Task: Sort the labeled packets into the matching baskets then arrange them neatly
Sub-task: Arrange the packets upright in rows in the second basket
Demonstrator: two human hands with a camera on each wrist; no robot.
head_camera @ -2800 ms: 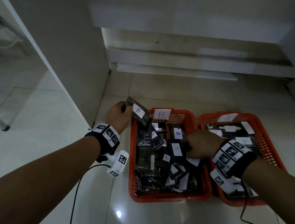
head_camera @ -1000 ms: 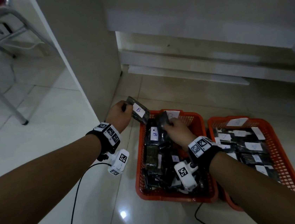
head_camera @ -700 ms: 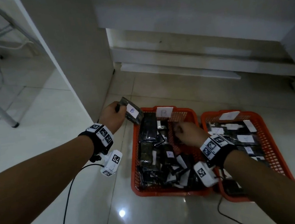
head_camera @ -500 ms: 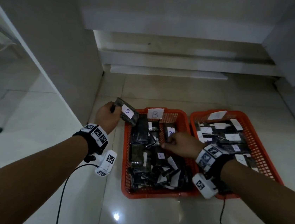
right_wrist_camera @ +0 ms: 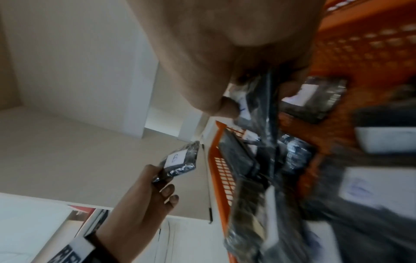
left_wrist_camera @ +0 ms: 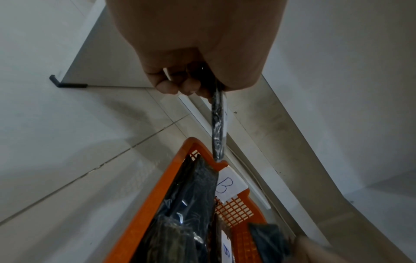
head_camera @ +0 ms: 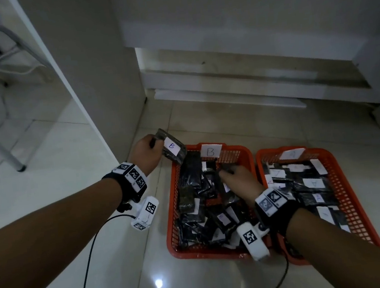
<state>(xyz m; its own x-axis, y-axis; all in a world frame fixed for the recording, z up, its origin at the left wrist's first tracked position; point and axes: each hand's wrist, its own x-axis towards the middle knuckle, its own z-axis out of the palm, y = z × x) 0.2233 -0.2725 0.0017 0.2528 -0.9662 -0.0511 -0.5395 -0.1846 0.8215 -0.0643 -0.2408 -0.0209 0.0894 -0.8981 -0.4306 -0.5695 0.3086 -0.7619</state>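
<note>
My left hand (head_camera: 153,146) holds a dark packet with a white "B" label (head_camera: 172,148) tilted over the far left corner of the left orange basket (head_camera: 170,207). A "B" tag (head_camera: 210,151) marks that basket's far wall, and several dark labeled packets fill it. My right hand (head_camera: 226,174) reaches into the basket's far half and pinches a dark packet (head_camera: 229,166). In the left wrist view the held packet (left_wrist_camera: 217,124) shows edge-on above the basket rim (left_wrist_camera: 157,186). The right wrist view is blurred, with a packet (right_wrist_camera: 269,106) between thumb and fingers.
A second orange basket (head_camera: 338,174) with "A" packets stands to the right, touching the first. A white cabinet panel (head_camera: 86,72) rises just left of my left hand. A chair leg (head_camera: 7,150) stands at far left. Cables trail over the tiled floor (head_camera: 102,260).
My right hand has moved from the middle of the B basket toward its far end and grips a packet there. My left hand keeps the "B" packet at the same corner.
</note>
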